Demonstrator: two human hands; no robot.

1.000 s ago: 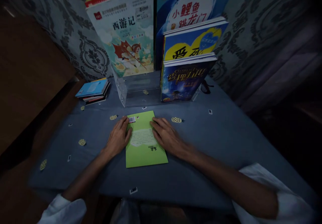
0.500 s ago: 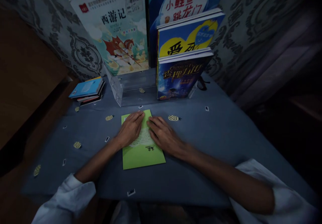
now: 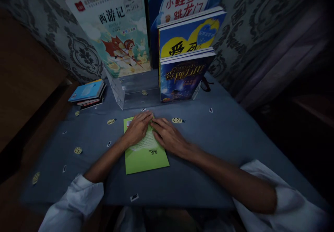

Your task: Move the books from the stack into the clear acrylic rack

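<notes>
A thin green book point(image 3: 146, 165) lies closed on the cloth-covered table, its printed text and a small black logo facing up. Flat across its upper part rests my left hand point(image 3: 137, 128), fingers stretched toward the top right corner. My right hand point(image 3: 170, 138) lies over the book's right edge, fingers extended and pointing up and left. The fingertips of both hands come close together near the top edge. Neither hand grasps anything, and both cover part of the printed text.
Behind the book stands a clear acrylic rack point(image 3: 117, 92). Several upright books, with a dark blue one point(image 3: 184, 80) in front, stand at its right. A small stack of books point(image 3: 87, 92) lies at left. A dark object point(image 3: 206, 85) lies behind the rack's right side.
My left hand has slid a little up and right across the book, nearer my right fingertips. The whole view has shifted slightly. The book stays flat on the table.
</notes>
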